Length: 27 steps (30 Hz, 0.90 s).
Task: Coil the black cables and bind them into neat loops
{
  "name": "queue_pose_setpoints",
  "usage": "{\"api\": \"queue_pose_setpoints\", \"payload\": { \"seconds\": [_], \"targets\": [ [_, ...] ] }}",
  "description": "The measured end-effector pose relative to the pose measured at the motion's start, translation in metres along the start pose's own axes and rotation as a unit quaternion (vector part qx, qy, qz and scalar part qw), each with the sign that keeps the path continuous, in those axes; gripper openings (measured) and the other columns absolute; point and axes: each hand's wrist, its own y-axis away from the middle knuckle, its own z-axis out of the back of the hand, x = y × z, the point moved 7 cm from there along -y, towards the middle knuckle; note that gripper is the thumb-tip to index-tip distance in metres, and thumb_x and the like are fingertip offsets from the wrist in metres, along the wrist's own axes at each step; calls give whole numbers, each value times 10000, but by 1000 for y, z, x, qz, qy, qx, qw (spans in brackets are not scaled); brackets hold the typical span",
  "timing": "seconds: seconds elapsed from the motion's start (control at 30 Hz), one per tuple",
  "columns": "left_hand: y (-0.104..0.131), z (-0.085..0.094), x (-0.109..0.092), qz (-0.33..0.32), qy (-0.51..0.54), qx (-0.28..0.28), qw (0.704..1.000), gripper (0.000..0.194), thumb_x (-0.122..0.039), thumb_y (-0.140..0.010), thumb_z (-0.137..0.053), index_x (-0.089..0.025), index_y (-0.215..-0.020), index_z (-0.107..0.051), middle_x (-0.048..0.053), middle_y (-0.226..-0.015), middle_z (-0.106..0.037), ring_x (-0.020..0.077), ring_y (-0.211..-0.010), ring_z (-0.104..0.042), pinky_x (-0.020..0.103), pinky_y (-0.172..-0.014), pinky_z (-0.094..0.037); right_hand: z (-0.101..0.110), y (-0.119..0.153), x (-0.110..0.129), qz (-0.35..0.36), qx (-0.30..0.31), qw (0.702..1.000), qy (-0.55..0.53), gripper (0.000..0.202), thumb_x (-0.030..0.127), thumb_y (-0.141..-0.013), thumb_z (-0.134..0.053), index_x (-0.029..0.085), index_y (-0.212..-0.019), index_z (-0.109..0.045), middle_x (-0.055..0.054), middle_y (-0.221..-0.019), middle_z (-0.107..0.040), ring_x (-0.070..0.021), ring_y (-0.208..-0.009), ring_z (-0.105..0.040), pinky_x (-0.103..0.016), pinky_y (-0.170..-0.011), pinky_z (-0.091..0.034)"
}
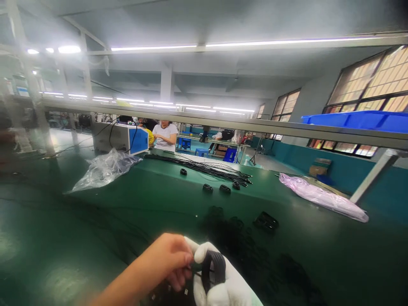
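At the bottom centre of the frame, the right hand (pixel 234 284), in a white fabric glove, has its grip closed around an oval, ridged black coil (pixel 219 267), the fingers and thumb wrapped about its sides and the opening facing the viewer. Just beside it, to the left in the frame, the bare left hand (pixel 172 257) comes in from the lower edge, its thumb and fingers curled close to the coil; whether that grip is clamped on anything, I cannot tell.

Both hands are above a broad, glossy dark green counter (pixel 95 221). Right of centre on it lies a larger black looped bundle (pixel 266 221), apart from the hands. Farther up, near the middle of the frame, sit four small, round-to-oval black coils (pixel 225 189), three near one another and one off to the left. Behind them a long, loose spread of thin black cables (pixel 204 168) lies slantwise along the far part of the counter.

A crumpled clear plastic bag (pixel 105 170) lies left of centre, in front of a grey and blue box-shaped machine (pixel 121 138). At the right lies a long pale pink plastic package (pixel 321 197), below a blue plastic tray (pixel 357 121) at the upper right. Beyond the counter is a person in a white top (pixel 165 135).
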Motion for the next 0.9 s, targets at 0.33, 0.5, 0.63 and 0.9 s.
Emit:
{"api": "queue_pose_setpoints", "payload": {
  "seconds": [0.33,0.5,0.63,0.9],
  "targets": [
    [17,19,-35,-167,73,-102,978,229,-263,-778,-531,-170,-969,-617,52,-1022,-642,183,-924,-591,303,-851,-447,-7,14,14,-93,-69,992,47,632,293,-635,-684,181,-1191,-403,28,-602,-582,-87,-483,-465,-202,-492,-335],
    [28,7,-46,-137,-265,-181,937,278,-389,-822,-510,-238,-1029,-615,52,-1000,-653,254,-890,-601,363,-778,-443,0,2,13,-103,-149,936,302,477,161,-589,-593,184,-1060,-527,19,-664,-592,-138,-579,-536,-270,-592,-426],
    [15,-14,-28,-37,-489,-200,848,245,-273,-788,-511,-198,-996,-618,109,-965,-654,347,-863,-623,445,-708,-458,3,0,23,-45,-253,815,519,287,201,-694,-541,201,-976,-593,-87,-996,-615,-252,-947,-576,-379,-863,-423],
    [7,4,-8,-254,-342,-195,884,379,-165,-907,-360,-226,-1182,-614,60,-1109,-658,183,-1032,-589,274,-920,-445,-20,9,21,-107,26,993,37,379,378,-821,-570,123,-1101,-583,-83,-920,-575,-212,-893,-584,-321,-698,-512]
  ]
}}
